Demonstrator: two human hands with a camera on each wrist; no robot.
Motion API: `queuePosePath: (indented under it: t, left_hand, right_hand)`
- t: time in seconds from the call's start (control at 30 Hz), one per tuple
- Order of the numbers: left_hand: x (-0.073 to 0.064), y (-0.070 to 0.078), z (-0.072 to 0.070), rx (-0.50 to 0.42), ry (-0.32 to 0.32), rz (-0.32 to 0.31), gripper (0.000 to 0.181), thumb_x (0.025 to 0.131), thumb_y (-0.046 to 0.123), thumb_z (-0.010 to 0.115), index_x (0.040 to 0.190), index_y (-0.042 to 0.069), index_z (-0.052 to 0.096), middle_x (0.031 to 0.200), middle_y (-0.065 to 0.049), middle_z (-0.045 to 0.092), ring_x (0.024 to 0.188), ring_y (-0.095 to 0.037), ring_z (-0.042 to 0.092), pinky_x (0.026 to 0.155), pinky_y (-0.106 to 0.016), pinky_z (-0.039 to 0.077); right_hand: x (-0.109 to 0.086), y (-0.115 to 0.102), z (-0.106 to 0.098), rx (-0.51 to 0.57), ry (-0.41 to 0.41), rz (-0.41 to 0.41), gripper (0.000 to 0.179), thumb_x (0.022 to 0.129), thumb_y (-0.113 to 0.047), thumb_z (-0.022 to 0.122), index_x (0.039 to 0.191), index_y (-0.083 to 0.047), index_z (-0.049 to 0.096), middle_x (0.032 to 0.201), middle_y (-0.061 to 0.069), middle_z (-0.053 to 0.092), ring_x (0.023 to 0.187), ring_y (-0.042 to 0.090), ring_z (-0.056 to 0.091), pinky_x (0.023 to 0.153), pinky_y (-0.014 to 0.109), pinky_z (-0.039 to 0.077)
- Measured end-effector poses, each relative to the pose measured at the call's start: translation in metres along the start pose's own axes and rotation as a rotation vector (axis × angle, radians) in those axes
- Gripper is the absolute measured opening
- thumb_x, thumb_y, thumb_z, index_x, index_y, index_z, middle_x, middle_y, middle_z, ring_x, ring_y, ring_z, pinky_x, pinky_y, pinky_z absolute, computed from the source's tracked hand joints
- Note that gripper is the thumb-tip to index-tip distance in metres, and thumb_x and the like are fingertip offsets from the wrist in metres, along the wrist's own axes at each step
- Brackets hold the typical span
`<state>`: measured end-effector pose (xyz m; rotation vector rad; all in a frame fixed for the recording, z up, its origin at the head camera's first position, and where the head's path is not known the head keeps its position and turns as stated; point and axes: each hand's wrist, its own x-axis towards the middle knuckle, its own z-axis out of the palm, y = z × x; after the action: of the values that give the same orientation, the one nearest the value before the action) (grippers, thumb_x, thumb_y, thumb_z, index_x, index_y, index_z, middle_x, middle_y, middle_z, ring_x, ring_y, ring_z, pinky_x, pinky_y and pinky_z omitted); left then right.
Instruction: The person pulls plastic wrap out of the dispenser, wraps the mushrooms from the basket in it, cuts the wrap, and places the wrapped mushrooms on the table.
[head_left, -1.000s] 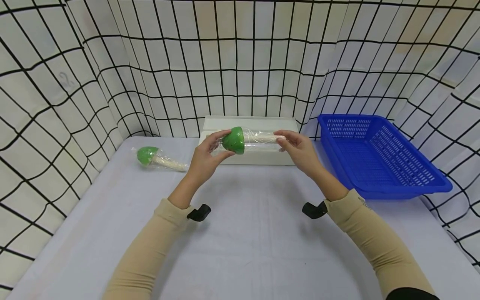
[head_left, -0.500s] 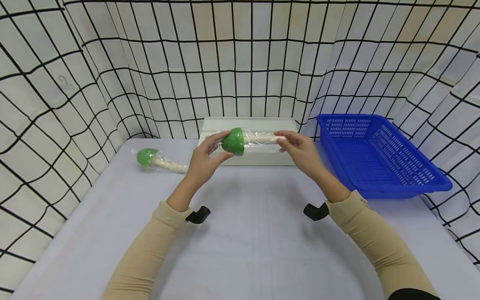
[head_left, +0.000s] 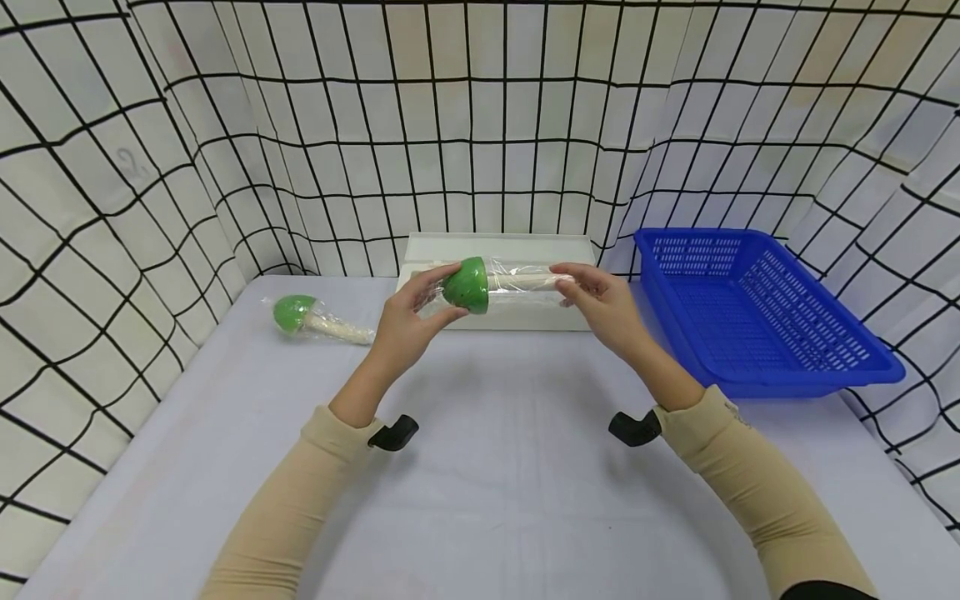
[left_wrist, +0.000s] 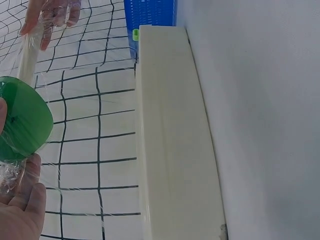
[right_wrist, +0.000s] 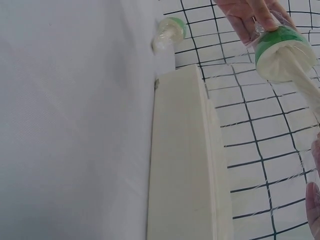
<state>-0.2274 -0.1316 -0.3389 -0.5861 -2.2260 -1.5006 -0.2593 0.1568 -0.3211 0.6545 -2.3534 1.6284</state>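
A toy mushroom (head_left: pixel 467 285) with a speckled green cap and a pale stem, wrapped in clear plastic, is held up sideways above the table. My left hand (head_left: pixel 405 318) grips it at the cap, thumb below and fingers above. At the stem's end, my right hand (head_left: pixel 604 307) pinches the stem and its wrapper between thumb and fingers. In the right wrist view the cap's pale underside (right_wrist: pixel 280 57) faces the camera. A second wrapped mushroom (head_left: pixel 295 313) lies on the table left of my left hand, its stem pointing right.
Behind the held mushroom stands a low white box or ledge (head_left: pixel 517 317) at the table's back. A blue plastic basket (head_left: pixel 795 387) sits at the back right. Black wire grid (head_left: pixel 506 137) walls enclose the back and both sides of the white-covered table (head_left: pixel 510 483).
Both hands keep their hold on the mushroom with hardly any motion. The wrists have drifted very slightly apart.
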Motion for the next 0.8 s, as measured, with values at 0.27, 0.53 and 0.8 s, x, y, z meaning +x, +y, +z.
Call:
queuePosePath:
  t: [0.27, 0.53, 0.8]
  left_hand:
    - [-0.0019, 0.0000, 0.0005, -0.007, 0.002, 0.004, 0.060, 0.086, 0.007, 0.083, 0.142, 0.011, 0.061, 0.144, -0.007, 0.059, 0.136, -0.024, 0.051, 0.113, -0.047, 0.041]
    - [-0.0045, 0.0045, 0.0000, -0.022, 0.005, 0.013, 0.061, 0.085, 0.004, 0.083, 0.141, 0.011, 0.061, 0.142, -0.006, 0.060, 0.135, -0.024, 0.052, 0.112, -0.047, 0.042]
    - [-0.0062, 0.0082, -0.0004, -0.041, 0.005, 0.005, 0.060, 0.084, 0.002, 0.084, 0.140, 0.009, 0.062, 0.142, -0.008, 0.060, 0.134, -0.025, 0.052, 0.112, -0.049, 0.042]
  right_hand:
    - [-0.0025, -0.0008, -0.0007, -0.005, 0.008, -0.028, 0.029, 0.103, -0.012, 0.064, 0.128, 0.001, 0.068, 0.095, 0.012, 0.066, 0.082, 0.012, 0.064, 0.050, 0.021, 0.031]
    - [-0.0053, -0.0031, -0.0023, -0.006, -0.005, -0.026, 0.029, 0.103, -0.013, 0.064, 0.129, 0.001, 0.068, 0.101, 0.014, 0.068, 0.083, 0.012, 0.065, 0.050, 0.020, 0.033]
    - [-0.0088, -0.0047, -0.0023, 0.033, -0.008, -0.011, 0.030, 0.104, -0.012, 0.063, 0.130, 0.001, 0.067, 0.118, 0.019, 0.068, 0.084, 0.012, 0.065, 0.075, 0.018, 0.054]
